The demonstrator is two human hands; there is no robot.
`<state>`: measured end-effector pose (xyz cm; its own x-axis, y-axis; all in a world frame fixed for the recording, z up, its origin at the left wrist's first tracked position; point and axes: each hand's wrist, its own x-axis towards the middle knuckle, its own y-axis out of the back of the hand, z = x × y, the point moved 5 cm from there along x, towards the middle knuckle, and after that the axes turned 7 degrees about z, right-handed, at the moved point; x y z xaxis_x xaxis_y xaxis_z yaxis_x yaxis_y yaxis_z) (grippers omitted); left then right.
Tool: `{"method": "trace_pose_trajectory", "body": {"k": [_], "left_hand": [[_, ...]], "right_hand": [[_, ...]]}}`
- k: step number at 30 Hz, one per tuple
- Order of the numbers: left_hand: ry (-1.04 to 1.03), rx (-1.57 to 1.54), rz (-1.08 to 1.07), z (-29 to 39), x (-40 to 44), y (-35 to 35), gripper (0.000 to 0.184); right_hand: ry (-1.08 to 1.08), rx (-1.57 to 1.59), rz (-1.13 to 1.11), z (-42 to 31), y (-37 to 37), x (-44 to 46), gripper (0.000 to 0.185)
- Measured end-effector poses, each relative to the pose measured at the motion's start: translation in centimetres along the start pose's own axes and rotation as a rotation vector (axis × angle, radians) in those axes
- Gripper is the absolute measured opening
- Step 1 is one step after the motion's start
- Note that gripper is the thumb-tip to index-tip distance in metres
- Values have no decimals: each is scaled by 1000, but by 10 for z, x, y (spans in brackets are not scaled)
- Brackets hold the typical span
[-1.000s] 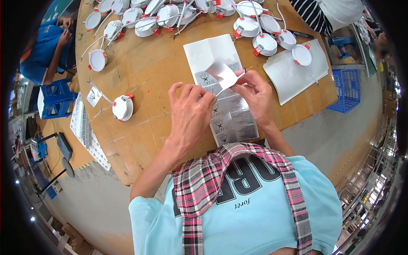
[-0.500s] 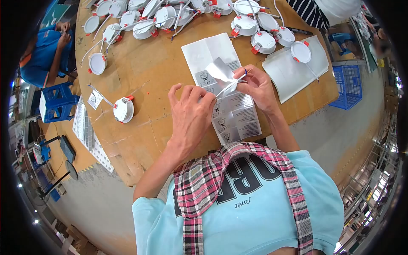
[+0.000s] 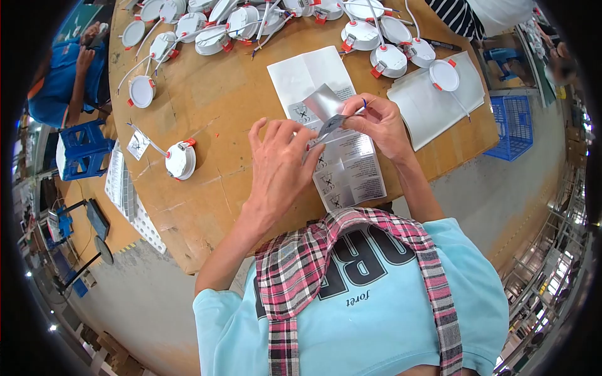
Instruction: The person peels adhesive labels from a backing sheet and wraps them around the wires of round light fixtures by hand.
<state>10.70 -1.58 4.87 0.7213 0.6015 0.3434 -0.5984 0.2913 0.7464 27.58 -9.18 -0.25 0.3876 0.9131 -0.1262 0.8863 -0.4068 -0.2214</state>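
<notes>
My right hand (image 3: pixel 378 127) pinches a shiny silver label (image 3: pixel 329 127), bent, with dark print on one face, between thumb and index finger. A small blue band or wire end shows at those fingers; I cannot tell which. My left hand (image 3: pixel 279 160) has its thumb and index finger closed on the label's left edge, its other fingers loosely curled. Another silver piece (image 3: pixel 323 102) stands up just behind. Below both hands lies a long printed label sheet (image 3: pixel 351 175) on the table. To the left sits a white round downlight (image 3: pixel 180 161), with a label (image 3: pixel 138 145) on its cable.
Many white downlights (image 3: pixel 244 24) with cables and red clips crowd the table's (image 3: pixel 207 94) far side. At right, one downlight (image 3: pixel 444 76) rests on white sheets (image 3: pixel 414 106), near a black pen (image 3: pixel 444 45). A blue crate (image 3: pixel 511 125) and blue stool (image 3: pixel 84 150) flank the table. A co-worker (image 3: pixel 59 88) sits left.
The label between my hands has turned, so its printed face now shows instead of a thin white edge. My left fingers have opened slightly and shifted along it. My right hand has barely moved.
</notes>
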Motion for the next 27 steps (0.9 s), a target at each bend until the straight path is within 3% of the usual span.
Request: {"method": "trace_pose_trajectory", "body": {"k": [4, 13, 19, 27], "left_hand": [[65, -141, 56, 5, 9, 12, 35], [193, -287, 163, -7, 17, 2, 18], [102, -411, 260, -11, 23, 0, 14], [355, -749, 169, -28, 22, -12, 9]], "right_hand": [[-43, -20, 24, -4, -2, -1, 11], [6, 20, 19, -3, -6, -2, 14], [11, 53, 17, -3, -10, -2, 15], [-61, -27, 130, -13, -16, -3, 15]]}}
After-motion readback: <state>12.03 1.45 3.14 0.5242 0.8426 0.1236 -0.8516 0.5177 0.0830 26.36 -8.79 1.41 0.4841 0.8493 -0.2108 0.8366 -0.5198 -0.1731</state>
